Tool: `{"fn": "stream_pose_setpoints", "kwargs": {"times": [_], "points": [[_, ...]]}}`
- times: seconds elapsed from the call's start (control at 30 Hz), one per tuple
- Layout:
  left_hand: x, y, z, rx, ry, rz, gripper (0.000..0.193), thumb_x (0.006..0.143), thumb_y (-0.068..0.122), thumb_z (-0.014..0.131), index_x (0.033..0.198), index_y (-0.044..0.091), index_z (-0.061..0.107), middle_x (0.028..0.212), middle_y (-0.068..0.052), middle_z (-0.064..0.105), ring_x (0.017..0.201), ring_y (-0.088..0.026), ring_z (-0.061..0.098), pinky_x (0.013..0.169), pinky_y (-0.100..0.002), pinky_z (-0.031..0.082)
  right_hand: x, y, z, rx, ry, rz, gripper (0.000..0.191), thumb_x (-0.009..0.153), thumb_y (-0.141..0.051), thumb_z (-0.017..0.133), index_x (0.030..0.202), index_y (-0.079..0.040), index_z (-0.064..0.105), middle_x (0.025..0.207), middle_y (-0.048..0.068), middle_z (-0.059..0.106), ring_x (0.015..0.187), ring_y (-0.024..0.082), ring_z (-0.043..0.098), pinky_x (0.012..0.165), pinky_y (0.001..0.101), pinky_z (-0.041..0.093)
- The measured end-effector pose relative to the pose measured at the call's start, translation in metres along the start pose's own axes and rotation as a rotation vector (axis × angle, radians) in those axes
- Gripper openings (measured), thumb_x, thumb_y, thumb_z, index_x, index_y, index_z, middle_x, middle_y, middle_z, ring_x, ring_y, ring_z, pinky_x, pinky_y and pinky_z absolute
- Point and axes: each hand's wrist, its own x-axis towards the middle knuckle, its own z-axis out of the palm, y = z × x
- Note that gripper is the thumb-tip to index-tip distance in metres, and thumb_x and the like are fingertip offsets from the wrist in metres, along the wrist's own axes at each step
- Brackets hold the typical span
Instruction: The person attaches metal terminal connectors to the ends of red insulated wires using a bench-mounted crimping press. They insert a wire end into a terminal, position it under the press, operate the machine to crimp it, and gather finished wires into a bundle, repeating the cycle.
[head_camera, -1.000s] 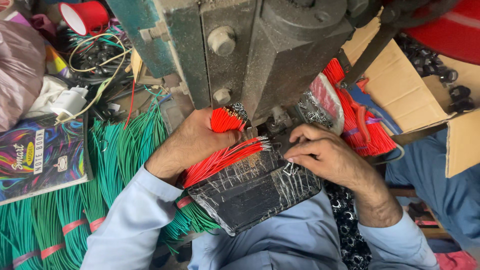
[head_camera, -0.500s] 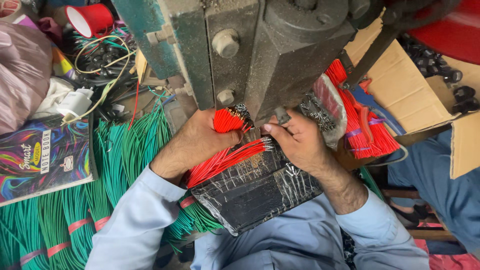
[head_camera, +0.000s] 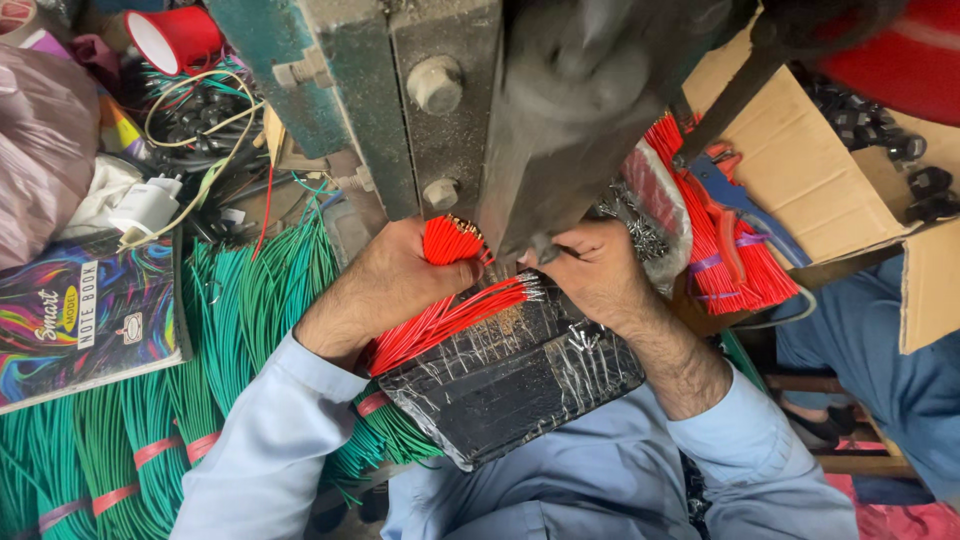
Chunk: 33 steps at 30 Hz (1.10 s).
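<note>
From the left we count one bright notebook (head_camera: 85, 315) and many banded green wire bundles (head_camera: 230, 320); our left hand (head_camera: 385, 285) is closed around one bunch of red wires (head_camera: 450, 240), more red wires (head_camera: 450, 315) fanning across one taped black pad (head_camera: 510, 375); our right hand (head_camera: 595, 270) curls under the press (head_camera: 560, 110), fingertips hidden, so we cannot tell its grip

Red wire bundle (head_camera: 445, 240) upright in left fist; loose red wires (head_camera: 450, 318) fanned flat on black pad.
</note>
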Motion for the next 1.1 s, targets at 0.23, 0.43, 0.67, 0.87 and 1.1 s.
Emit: {"fn": "stream_pose_setpoints", "kwargs": {"times": [0.23, 0.43, 0.67, 0.87, 1.1], "points": [[-0.003, 0.006, 0.001, 0.048, 0.032, -0.004, 0.012, 0.087, 0.009, 0.067, 0.095, 0.002, 0.074, 0.077, -0.003, 0.073, 0.076, -0.007, 0.064, 0.070, -0.029, 0.056, -0.013, -0.014, 0.000, 0.021, -0.063, -0.150, 0.011, 0.095, -0.007, 0.074, 0.102, 0.001, 0.075, 0.091, 0.003, 0.076, 0.086, 0.005, 0.068, 0.076, 0.0236, 0.057], [-0.002, 0.004, 0.001, 0.068, 0.023, -0.008, 0.014, 0.087, 0.013, 0.071, 0.097, 0.004, 0.075, 0.079, -0.002, 0.075, 0.077, -0.008, 0.067, 0.072, -0.028, 0.056, -0.046, -0.039, -0.049, -0.091, -0.183, -0.062, 0.015, 0.093, -0.006, 0.069, 0.106, -0.002, 0.075, 0.099, 0.006, 0.076, 0.089, 0.013, 0.073, 0.078, 0.0278, 0.059], [-0.001, 0.002, 0.001, 0.025, 0.001, -0.011, 0.015, 0.085, 0.009, 0.069, 0.097, 0.003, 0.076, 0.081, -0.002, 0.077, 0.079, -0.009, 0.069, 0.075, -0.028, 0.057, -0.057, -0.038, -0.051, -0.585, -0.160, -0.286, 0.015, 0.081, -0.010, 0.077, 0.094, -0.005, 0.075, 0.094, 0.008, 0.068, 0.089, 0.025, 0.070, 0.079, 0.0351, 0.055], [-0.001, 0.003, 0.000, 0.005, -0.030, 0.019, 0.015, 0.084, 0.008, 0.071, 0.097, 0.003, 0.075, 0.082, -0.002, 0.075, 0.079, -0.009, 0.068, 0.074, -0.028, 0.056, -0.047, -0.034, -0.034, -0.435, -0.057, -0.185, 0.016, 0.091, -0.004, 0.066, 0.107, -0.002, 0.070, 0.094, 0.008, 0.073, 0.090, 0.020, 0.074, 0.079, 0.0325, 0.058], [-0.002, 0.003, -0.001, 0.021, -0.005, -0.008, 0.016, 0.084, 0.009, 0.071, 0.098, 0.003, 0.075, 0.080, -0.002, 0.075, 0.078, -0.009, 0.067, 0.074, -0.028, 0.056, -0.028, -0.033, -0.021, -0.168, 0.014, -0.054, 0.010, 0.098, -0.002, 0.062, 0.105, 0.003, 0.067, 0.096, 0.007, 0.076, 0.092, 0.013, 0.076, 0.083, 0.0274, 0.061]]}}
